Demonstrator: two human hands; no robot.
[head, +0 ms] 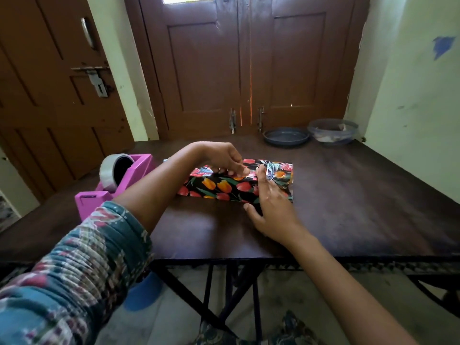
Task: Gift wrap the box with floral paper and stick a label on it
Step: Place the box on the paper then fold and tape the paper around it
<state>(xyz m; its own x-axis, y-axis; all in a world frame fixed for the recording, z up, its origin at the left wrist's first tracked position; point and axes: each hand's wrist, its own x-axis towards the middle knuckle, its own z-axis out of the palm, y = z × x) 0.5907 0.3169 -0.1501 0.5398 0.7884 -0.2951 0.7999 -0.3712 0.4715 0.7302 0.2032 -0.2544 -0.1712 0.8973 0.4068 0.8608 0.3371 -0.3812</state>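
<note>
A long box wrapped in black floral paper (pixel 219 186) with red and orange tulips lies across the middle of the dark table (pixel 348 207). My left hand (pixel 224 159) reaches over the box from the left, its curled fingertips pressing on the top seam near the middle. My right hand (pixel 267 207) lies against the front right part of the box with straight fingers, the index tip touching the seam beside my left fingers. The paper at the right end (pixel 278 174) is crumpled and loose. No label is visible.
A pink tape dispenser (pixel 117 185) with a roll of clear tape stands at the table's left, close to my left forearm. At the far right edge sit a grey shallow dish (pixel 286 136) and a clear bowl (pixel 333 131). Brown doors stand behind the table.
</note>
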